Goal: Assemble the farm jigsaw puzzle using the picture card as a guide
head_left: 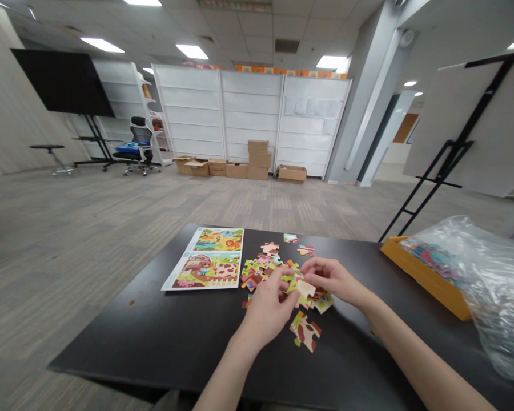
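Jigsaw pieces (pixel 252 278) lie heaped on the black desk (pixel 154 337), right of the picture sheet (pixel 216 269). I see the left hand (pixel 270 302) and right hand (pixel 333 279) curled over the heap; from here I cannot tell whether either grip pinches a piece.

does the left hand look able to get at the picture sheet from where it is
Probably yes: the picture sheet lies just left of the puzzle pieces, with nothing seen covering it, and mostly bare table leaves the way from the left hand free.
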`<state>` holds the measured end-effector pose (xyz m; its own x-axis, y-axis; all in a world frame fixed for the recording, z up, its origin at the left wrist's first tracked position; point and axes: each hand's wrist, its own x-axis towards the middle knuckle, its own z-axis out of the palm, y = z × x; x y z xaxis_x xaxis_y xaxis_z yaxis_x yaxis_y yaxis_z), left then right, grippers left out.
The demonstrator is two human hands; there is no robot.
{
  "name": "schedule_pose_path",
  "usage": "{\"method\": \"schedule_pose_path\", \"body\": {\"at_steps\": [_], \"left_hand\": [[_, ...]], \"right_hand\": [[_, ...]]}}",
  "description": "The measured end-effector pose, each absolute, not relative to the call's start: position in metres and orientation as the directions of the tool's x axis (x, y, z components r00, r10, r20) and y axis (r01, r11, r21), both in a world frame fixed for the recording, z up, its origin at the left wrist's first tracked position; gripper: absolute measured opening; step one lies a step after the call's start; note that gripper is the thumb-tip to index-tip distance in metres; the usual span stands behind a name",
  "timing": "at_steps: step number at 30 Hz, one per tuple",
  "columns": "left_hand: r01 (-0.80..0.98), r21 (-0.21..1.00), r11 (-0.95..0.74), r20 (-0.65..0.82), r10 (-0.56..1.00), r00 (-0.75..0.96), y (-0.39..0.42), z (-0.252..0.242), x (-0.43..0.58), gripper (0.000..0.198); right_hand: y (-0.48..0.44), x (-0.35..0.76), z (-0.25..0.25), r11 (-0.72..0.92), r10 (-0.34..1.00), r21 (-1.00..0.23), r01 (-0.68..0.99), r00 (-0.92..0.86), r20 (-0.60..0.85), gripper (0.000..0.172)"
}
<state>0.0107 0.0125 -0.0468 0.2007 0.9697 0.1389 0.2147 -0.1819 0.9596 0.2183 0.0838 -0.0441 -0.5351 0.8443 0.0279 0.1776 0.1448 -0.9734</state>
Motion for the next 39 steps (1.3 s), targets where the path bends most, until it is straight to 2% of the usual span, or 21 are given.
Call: {"method": "schedule_pose_path", "body": {"at_steps": [5,9,12,14,17,24,28,34,36,39], "left_hand": [[0.223,0.951,-0.216,0.173,0.964,0.200,0.015,-0.042,-0.017,0.032],[0.325,0.927,-0.184,0.220,0.972,-0.077,0.021,-0.035,-0.061,0.044],[0.387,0.910,-0.145,0.233,0.954,-0.191,0.022,-0.031,-0.089,0.048],[0.364,0.925,-0.111,0.203,0.953,-0.224,0.021,-0.028,-0.101,0.051],[0.351,0.933,-0.073,0.149,0.969,-0.195,0.018,-0.027,-0.111,0.052],[0.566,0.824,-0.006,-0.086,0.987,0.136,0.004,-0.035,-0.129,0.038],[0.670,0.742,0.022,-0.149,0.980,0.133,0.001,-0.042,-0.138,0.032],[0.907,0.420,0.038,-0.072,0.997,-0.008,-0.001,-0.036,-0.139,0.020],[0.913,0.407,0.016,0.006,1.000,-0.020,0.000,-0.031,-0.129,0.016],[0.884,0.455,-0.110,0.144,0.988,0.049,0.003,-0.030,-0.101,0.015]], "right_hand": [[0.082,0.217,-0.039,0.183,0.844,-0.956,0.228,-0.536,0.034,0.041],[0.089,0.227,-0.030,0.245,0.906,-0.926,0.288,-0.409,0.113,0.048],[0.097,0.240,-0.026,0.294,0.937,-0.884,0.363,-0.293,0.191,0.050],[0.102,0.249,-0.024,0.328,0.940,-0.847,0.419,-0.233,0.249,0.052],[0.108,0.260,-0.025,0.366,0.931,-0.789,0.494,-0.199,0.307,0.052],[0.112,0.265,-0.033,0.390,0.920,-0.688,0.612,-0.287,0.266,0.042],[0.112,0.266,-0.037,0.408,0.911,-0.621,0.669,-0.335,0.238,0.037],[0.111,0.265,-0.036,0.390,0.917,-0.613,0.687,-0.352,0.189,0.035],[0.110,0.266,-0.034,0.385,0.919,-0.611,0.691,-0.346,0.189,0.033],[0.111,0.268,-0.033,0.376,0.924,-0.603,0.703,-0.334,0.187,0.029]]}}
